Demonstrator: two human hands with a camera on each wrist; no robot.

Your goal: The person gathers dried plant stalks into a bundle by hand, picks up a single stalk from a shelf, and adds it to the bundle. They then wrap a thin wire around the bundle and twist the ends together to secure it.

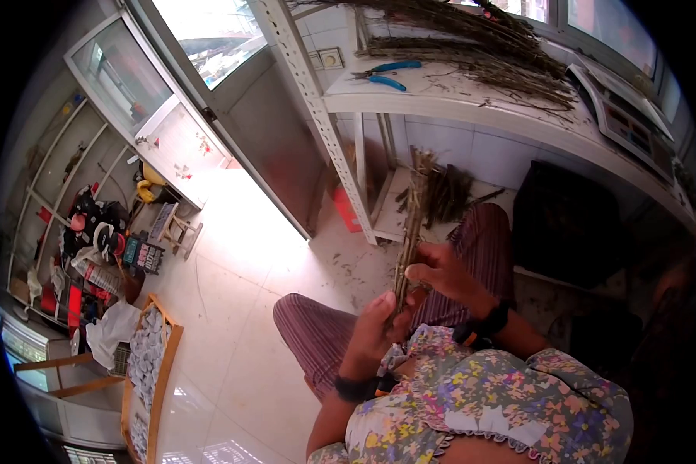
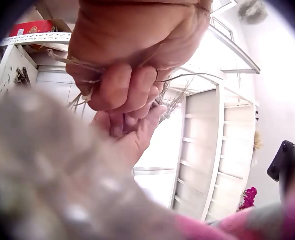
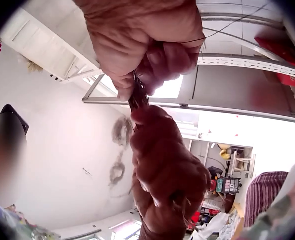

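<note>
A narrow bundle of dry twigs stands tilted in front of the seated person's lap, its frayed tips toward the shelf. Low on it, the left hand grips the end with curled fingers. Just above, the right hand has its fingers bent around the stems, thumb lying across them. A thin dark strand runs out from the right hand in the right wrist view. Between the two hands in that view a short dark length of the bundle shows; the fingers hide the rest.
Blue-handled pliers and long loose twigs lie on the white shelf. Below it are cut stems in a heap and a black container. A wooden tray of grey pieces sits at left.
</note>
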